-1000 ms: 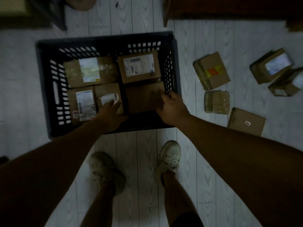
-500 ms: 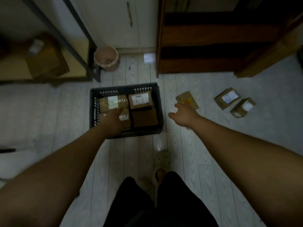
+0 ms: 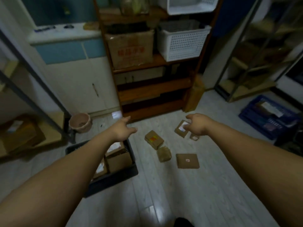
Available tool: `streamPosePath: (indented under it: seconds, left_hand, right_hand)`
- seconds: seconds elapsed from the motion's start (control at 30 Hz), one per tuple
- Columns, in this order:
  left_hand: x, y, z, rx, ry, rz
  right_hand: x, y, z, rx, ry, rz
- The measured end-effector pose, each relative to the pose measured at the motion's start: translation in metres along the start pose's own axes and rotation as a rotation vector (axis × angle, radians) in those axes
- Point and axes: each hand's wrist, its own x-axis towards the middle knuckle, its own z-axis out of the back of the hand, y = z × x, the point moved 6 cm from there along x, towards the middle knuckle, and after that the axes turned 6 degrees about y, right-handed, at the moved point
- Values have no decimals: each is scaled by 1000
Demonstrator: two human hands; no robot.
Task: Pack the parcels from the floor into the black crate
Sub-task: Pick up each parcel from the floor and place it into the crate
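Head view is showing five parcels lying on the floor right of the black crate, three more showing inside. Left grip is hovering open over the crate's far corner; right grip is hovering open above one white-labelled parcel.

A single wide-angle view looks from the head of a standing person, tilted forward and down across the pale plank floor. It faces a dark wooden shelf unit at far centre, so the frame takes in both the shelves and the ground just ahead. The two bare forearms enter from the near left and near right corners, large and close to the lens, with the left hand and right hand ending mid-frame. The black plastic crate sits near left, partly behind the left forearm; the brown cardboard parcels lie right of centre, well below the lens. Upright lines bow at the edges.
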Motion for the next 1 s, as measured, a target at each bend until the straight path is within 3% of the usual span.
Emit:
streamPosePath:
  seconds: [0.3, 0.47, 0.8, 1.0]
  left_hand:
    - [22, -176, -96, -10, 7, -116]
    - [36, -229, -149, 14, 59, -80]
    - [131, -246, -168, 28, 145, 28]
    - [216, -262, -184, -22, 150, 65]
  right_hand:
    - [-35, -185, 39, 80, -27, -78]
    - [-35, -278, 53, 116, 26, -146]
    - [55, -305, 66, 138, 107, -62]
    - [123, -347, 72, 171, 187, -116]
